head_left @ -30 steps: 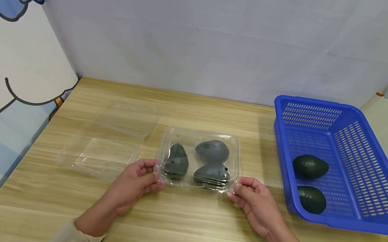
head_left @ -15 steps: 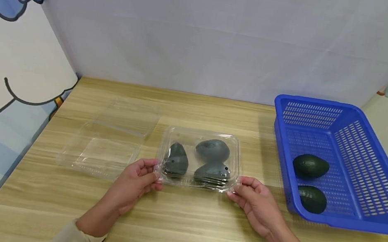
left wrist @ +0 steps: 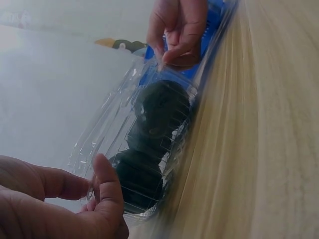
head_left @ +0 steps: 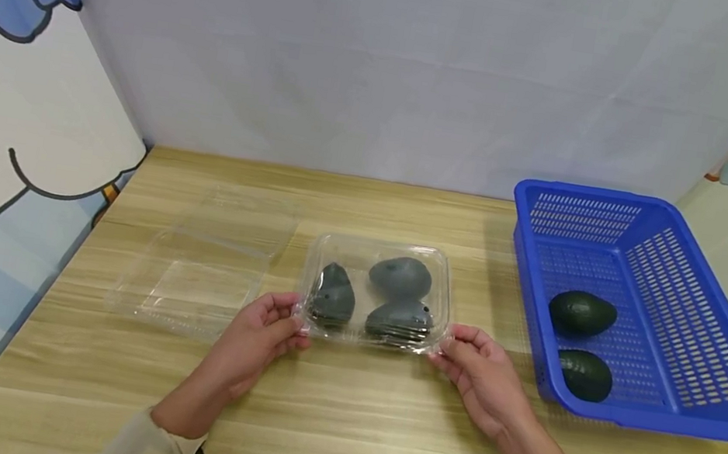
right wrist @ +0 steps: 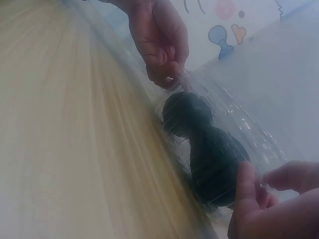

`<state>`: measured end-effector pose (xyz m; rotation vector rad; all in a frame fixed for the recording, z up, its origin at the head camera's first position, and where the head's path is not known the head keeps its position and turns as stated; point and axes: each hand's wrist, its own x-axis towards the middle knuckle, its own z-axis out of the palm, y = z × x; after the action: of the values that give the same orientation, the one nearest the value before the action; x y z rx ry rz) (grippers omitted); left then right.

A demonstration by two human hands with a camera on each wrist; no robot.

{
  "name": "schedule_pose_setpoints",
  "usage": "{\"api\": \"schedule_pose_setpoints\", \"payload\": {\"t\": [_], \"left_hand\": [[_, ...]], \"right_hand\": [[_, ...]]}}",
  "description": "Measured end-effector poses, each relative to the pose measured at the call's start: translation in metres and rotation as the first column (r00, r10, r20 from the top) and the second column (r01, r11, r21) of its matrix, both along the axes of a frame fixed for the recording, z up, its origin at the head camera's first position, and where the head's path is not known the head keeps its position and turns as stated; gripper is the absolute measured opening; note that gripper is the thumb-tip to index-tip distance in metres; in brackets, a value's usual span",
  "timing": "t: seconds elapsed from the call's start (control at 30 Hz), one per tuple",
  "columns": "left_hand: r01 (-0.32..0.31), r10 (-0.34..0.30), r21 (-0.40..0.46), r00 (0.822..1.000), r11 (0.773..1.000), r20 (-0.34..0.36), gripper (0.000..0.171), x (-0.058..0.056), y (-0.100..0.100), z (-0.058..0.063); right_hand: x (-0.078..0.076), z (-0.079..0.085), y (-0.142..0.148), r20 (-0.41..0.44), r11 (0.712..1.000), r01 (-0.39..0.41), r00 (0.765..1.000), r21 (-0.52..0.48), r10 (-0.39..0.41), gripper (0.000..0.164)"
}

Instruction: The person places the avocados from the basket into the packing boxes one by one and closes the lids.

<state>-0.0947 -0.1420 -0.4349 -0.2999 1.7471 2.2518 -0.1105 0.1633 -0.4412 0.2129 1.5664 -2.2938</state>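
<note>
A clear plastic clamshell box (head_left: 366, 259) with its lid down sits in front of me, and three dark green avocados show through it: one at the left (head_left: 334, 297), two stacked at the right (head_left: 400, 278). My left hand (head_left: 262, 341) pinches the box's near left corner between thumb and fingers. At the near right corner my right hand (head_left: 479, 377) pinches the rim the same way. Both wrist views show thumb and fingertips on the rim, with the avocados (left wrist: 139, 179) behind the ribbed plastic wall.
To the left lies another clear clamshell box (head_left: 204, 258), unfolded, with its lid laid back. A blue plastic basket (head_left: 526, 322) stands at the right, holding two avocados (head_left: 582, 313) near its left wall. A pale cloth wall (head_left: 388, 66) rises behind the table.
The box and both hands have shifted slightly away from me, toward the back of the table. Both hands keep their hold on the corners; basket and unfolded box are unmoved.
</note>
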Motion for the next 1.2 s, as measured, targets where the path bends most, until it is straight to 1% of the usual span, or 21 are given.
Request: {"api": "schedule_pose_setpoints", "payload": {"t": [0.2,0.33,0.6,0.77,0.9,1.03,1.13,1.2], "left_hand": [[-0.014,0.014,-0.005,1.000,1.000,0.000,0.034,-0.012,0.004,-0.002],[-0.030,0.030,-0.006,0.999,1.000,-0.015,0.034,-0.021,0.007,-0.003],[-0.074,0.075,0.031,0.997,0.997,-0.027,0.034,-0.037,0.012,-0.003],[-0.098,0.100,0.037,0.994,0.994,-0.045,0.035,-0.046,0.015,-0.003],[-0.127,0.129,0.043,0.990,0.991,-0.049,0.036,-0.050,0.017,-0.004],[-0.148,0.151,0.060,0.988,0.987,-0.038,0.036,-0.052,0.018,-0.004],[-0.130,0.133,0.076,0.990,0.989,-0.038,0.037,-0.051,0.016,-0.003],[-0.101,0.104,0.084,0.994,0.991,-0.037,0.040,-0.048,0.013,-0.002]], "right_hand": [[-0.010,-0.002,-0.001,-0.024,0.999,0.038,0.999,-0.001,-0.038,0.020],[-0.018,-0.003,-0.003,-0.035,0.998,0.059,0.998,-0.008,-0.060,0.018],[-0.030,-0.002,-0.008,-0.006,0.985,0.164,0.986,-0.045,-0.165,0.016],[-0.036,0.001,-0.012,0.000,0.974,0.217,0.976,-0.067,-0.217,0.021],[-0.039,0.002,-0.013,0.004,0.969,0.230,0.973,-0.086,-0.231,0.026],[-0.039,0.003,-0.014,-0.005,0.967,0.233,0.972,-0.108,-0.235,0.025],[-0.037,0.003,-0.014,-0.016,0.971,0.216,0.976,-0.102,-0.219,0.023],[-0.034,0.003,-0.012,-0.021,0.981,0.177,0.984,-0.081,-0.179,0.025]]}}
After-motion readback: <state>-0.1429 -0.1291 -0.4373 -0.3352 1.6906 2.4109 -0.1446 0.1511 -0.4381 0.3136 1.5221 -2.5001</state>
